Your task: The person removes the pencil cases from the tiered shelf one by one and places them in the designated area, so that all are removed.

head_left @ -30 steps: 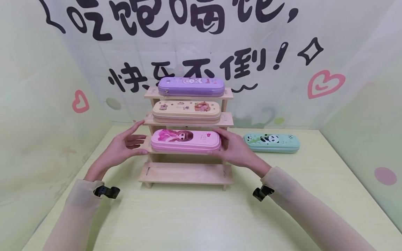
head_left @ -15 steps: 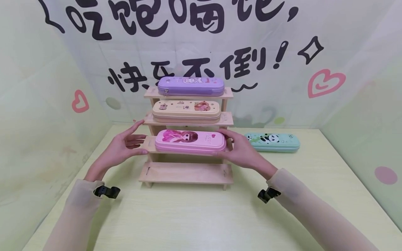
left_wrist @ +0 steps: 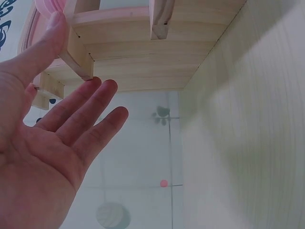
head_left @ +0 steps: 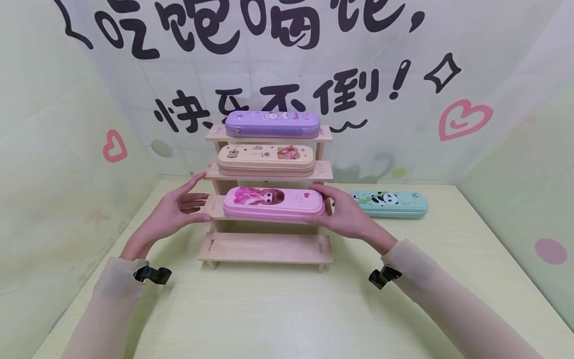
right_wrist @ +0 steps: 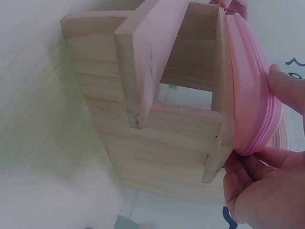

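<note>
A pink pencil case (head_left: 273, 203) with a doll picture lies on the second shelf from the bottom of a stepped wooden rack (head_left: 264, 248). My right hand (head_left: 347, 214) grips its right end, thumb at the front and fingers round the end, as the right wrist view shows with the case's zipped side (right_wrist: 252, 90). At the rack's left side, my left hand (head_left: 172, 212) has its fingers extended and spread. Its thumb (left_wrist: 55, 33) and fingertips touch or nearly touch the shelf ends, with nothing held.
A cream pencil case (head_left: 266, 159) sits one shelf higher, and a purple one (head_left: 272, 123) on the top shelf. Right of the rack, a green panda pencil case (head_left: 394, 205) lies on the table (head_left: 287, 314), partly behind my right hand. A printed cloth backdrop (head_left: 385, 144) stands behind.
My right hand and the pink pencil case have shifted a little to the right along the shelf, mostly in the first half second. My left hand has stayed in place.
</note>
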Motion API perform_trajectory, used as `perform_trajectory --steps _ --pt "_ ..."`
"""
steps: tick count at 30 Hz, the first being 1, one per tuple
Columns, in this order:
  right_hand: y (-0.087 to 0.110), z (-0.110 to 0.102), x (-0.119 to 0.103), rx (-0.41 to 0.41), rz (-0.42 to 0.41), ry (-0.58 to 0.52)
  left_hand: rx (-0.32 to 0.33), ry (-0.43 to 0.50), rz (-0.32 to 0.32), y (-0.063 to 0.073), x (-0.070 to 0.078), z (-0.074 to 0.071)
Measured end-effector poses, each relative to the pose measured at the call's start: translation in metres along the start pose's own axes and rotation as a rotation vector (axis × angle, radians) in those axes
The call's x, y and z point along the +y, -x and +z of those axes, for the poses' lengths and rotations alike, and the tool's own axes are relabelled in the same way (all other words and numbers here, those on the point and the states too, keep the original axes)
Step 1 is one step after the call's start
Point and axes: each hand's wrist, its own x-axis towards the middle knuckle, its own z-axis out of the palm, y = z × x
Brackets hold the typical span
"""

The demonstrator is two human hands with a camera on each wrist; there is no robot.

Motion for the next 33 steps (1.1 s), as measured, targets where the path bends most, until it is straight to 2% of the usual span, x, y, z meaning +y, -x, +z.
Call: perform_trajectory --steps 12,23,33 --pt "0.0 0.0 0.002 0.002 -0.018 -0.036 -0.001 0.014 0.008 0.0 0.001 0.0" --pt "0.002 -0.003 0.003 0.009 0.014 -0.127 -0.003 0.016 0.003 0.0 0.001 0.0" --pt "0.011 -0.007 0.006 0.015 0.032 -0.158 -0.002 0.023 0.013 0.0 -0.001 0.0"
